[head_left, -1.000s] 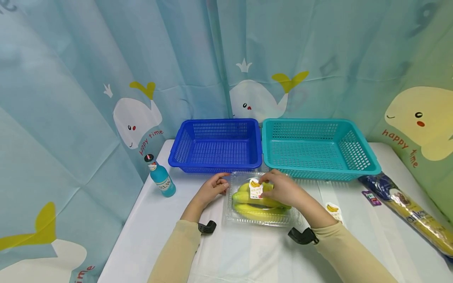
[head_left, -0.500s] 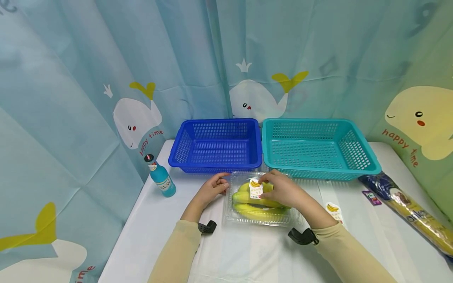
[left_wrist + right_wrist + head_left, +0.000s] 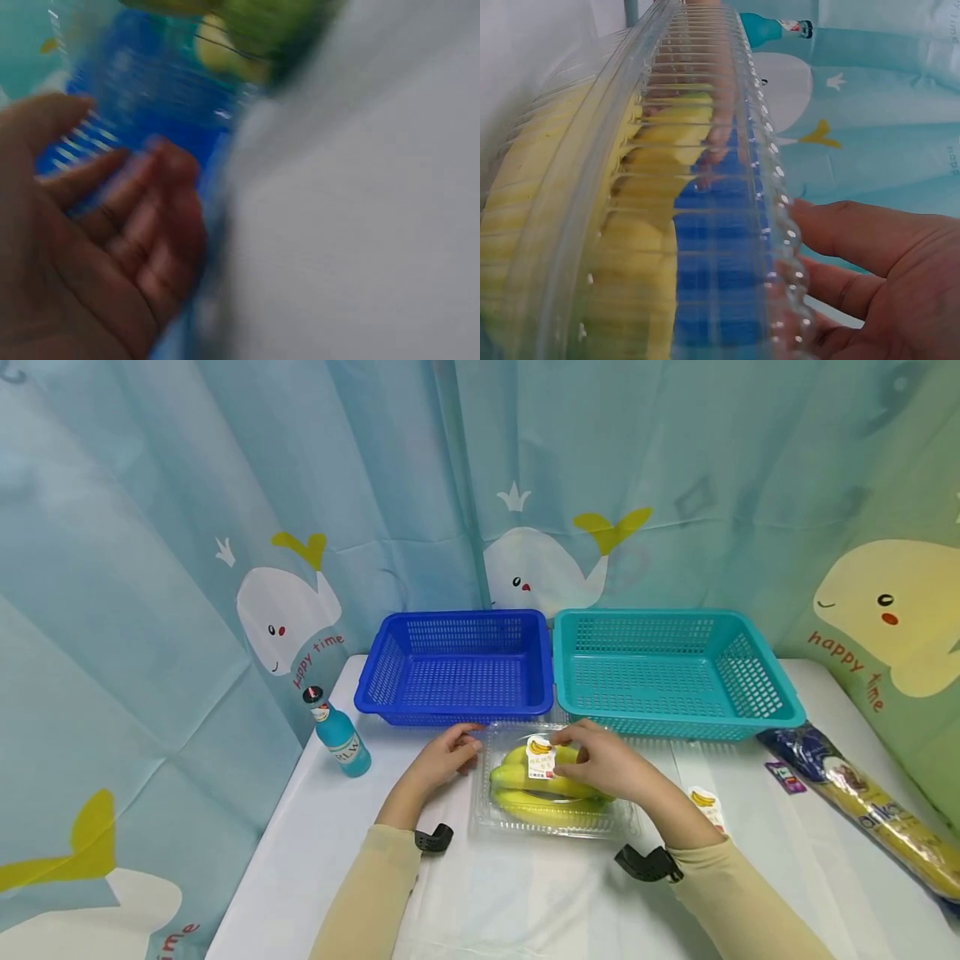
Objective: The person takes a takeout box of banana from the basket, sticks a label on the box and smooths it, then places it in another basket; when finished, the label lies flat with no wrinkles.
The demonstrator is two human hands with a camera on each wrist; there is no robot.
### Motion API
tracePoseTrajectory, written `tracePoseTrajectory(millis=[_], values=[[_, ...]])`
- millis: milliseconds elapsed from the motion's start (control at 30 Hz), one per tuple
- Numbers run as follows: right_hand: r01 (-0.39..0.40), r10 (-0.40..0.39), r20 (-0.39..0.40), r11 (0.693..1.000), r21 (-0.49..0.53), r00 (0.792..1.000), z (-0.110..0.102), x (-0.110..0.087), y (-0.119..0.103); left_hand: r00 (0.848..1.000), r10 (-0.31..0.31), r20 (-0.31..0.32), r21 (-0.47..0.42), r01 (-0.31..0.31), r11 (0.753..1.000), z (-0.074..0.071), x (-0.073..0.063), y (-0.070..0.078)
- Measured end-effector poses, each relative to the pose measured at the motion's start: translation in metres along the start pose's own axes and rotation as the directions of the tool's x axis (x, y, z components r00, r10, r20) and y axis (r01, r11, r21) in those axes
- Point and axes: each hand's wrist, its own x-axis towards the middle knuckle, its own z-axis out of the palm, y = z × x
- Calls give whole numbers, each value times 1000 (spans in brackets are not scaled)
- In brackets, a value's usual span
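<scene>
A clear plastic clamshell box (image 3: 487, 810) with yellow bananas (image 3: 551, 806) inside stands on the table in front of the two baskets. On its lid is a white label (image 3: 541, 758) with a banana picture. My right hand (image 3: 611, 764) rests over the box's right part, thumb and forefinger spread at the label's right edge. In the right wrist view its fingers (image 3: 840, 229) are right at the ribbed plastic. Beside the box's left wall lies my left hand (image 3: 442, 760), fingers loosely bent and holding nothing; the left wrist view shows the palm, blurred.
Behind the box stand a blue basket (image 3: 453, 710) and a teal basket (image 3: 675, 720), side by side. A blue bottle (image 3: 347, 743) is at left. To the right lie a second banana label (image 3: 707, 808), a small purple packet (image 3: 785, 777) and a long pasta bag (image 3: 862, 806).
</scene>
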Motion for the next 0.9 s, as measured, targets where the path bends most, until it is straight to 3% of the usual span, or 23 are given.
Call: tracePoseTrajectory(millis=[100, 200, 333, 600, 900], values=[[-5, 6, -6, 1000, 6, 1000, -1, -2, 0, 999, -47, -13, 220, 49, 974, -6, -7, 17], [-6, 6, -30, 1000, -1, 1000, -4, -6, -1, 998, -50, -28, 404, 57, 913, -10, -15, 34], [-2, -1, -81, 999, -41, 997, -7, -11, 0, 998, -4, -65, 563, 40, 826, -11, -25, 56], [2, -15, -138, 996, -94, 990, -17, -23, -1, 984, 143, -109, 717, -22, 697, -10, -42, 91], [-63, -3, -256, 966, -252, 967, -31, -40, -1, 979, 156, -129, 796, 8, 605, -6, -50, 104]])
